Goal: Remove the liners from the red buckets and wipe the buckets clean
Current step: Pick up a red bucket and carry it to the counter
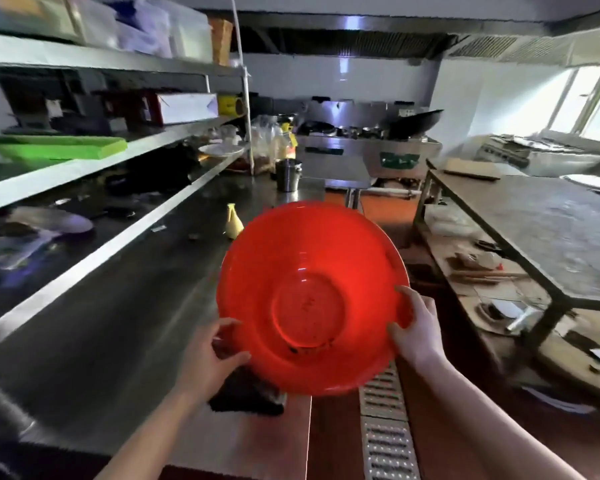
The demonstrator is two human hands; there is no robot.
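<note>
Item: red bucket [312, 299], centre of the frame, lifted off the counter [125, 323] and tipped so its open mouth faces me. Its axis runs from rim to base away from me and slightly downward; the round base sits low in the middle of the picture. Interior: bare red plastic, with dark specks on the base and a darker smear at the base's lower edge.

My right hand [418, 329]: grip clamped on the bucket's rim at lower right, thumb inside the wall, fingers wrapped behind the edge.

My left hand [210, 358]: at the rim's lower left, fingers curled and spread, fingertips touching or just short of the edge; I cannot tell whether this grip has closed.

Dark cloth [246, 396]: crumpled on the counter's near edge, beneath the bucket and just beside my left hand.

Yellow bottle [234, 221]: on the counter, behind the bucket's upper left rim.

Steel cup [288, 174]: upright, farther along the counter, upper centre.

Floor drain grate [385, 427]: lower centre, below the bucket.
</note>
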